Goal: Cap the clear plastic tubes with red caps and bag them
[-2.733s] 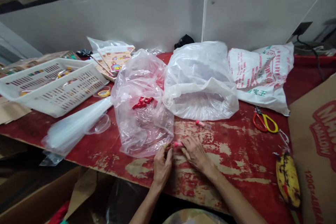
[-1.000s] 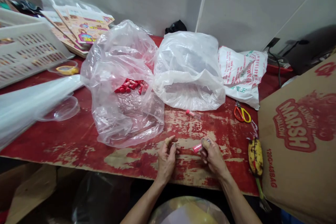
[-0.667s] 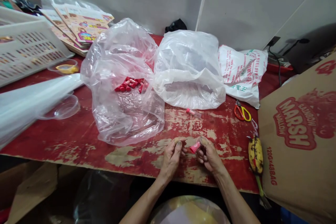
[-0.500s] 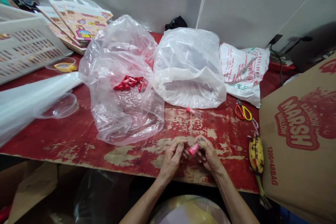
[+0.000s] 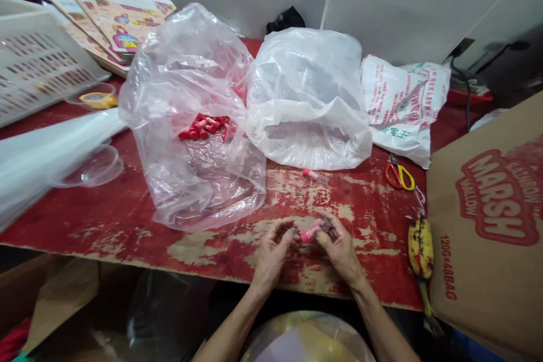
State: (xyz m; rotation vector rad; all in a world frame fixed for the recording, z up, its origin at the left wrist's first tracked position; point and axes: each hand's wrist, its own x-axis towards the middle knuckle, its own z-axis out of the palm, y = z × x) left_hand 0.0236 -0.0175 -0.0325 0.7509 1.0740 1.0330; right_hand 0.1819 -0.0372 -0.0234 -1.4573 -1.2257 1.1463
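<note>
My right hand [image 5: 339, 247] pinches a small tube with a pink cap [image 5: 309, 233] above the near edge of the worn red table [image 5: 127, 220]. My left hand [image 5: 272, 249] is curled with its fingertips at the pink cap end. A second pink-capped tube [image 5: 314, 175] lies on the table beyond my hands. A clear plastic bag [image 5: 190, 124] to the left holds several red caps [image 5: 203, 126]. A cloudy white plastic bag [image 5: 307, 102] sits behind.
Orange-and-yellow scissors [image 5: 399, 173] and a spotted banana [image 5: 419, 249] lie to the right beside a Marsh Mallow cardboard box [image 5: 487, 220]. A printed white bag [image 5: 403, 107] is behind. At left are a white basket [image 5: 38, 62], printed cards [image 5: 114, 25], a tape roll [image 5: 95, 99] and clear lids [image 5: 93, 165].
My two hands, apart a second ago, have come together on the pink-capped tube. The camera has tipped slightly, shifting the scene.
</note>
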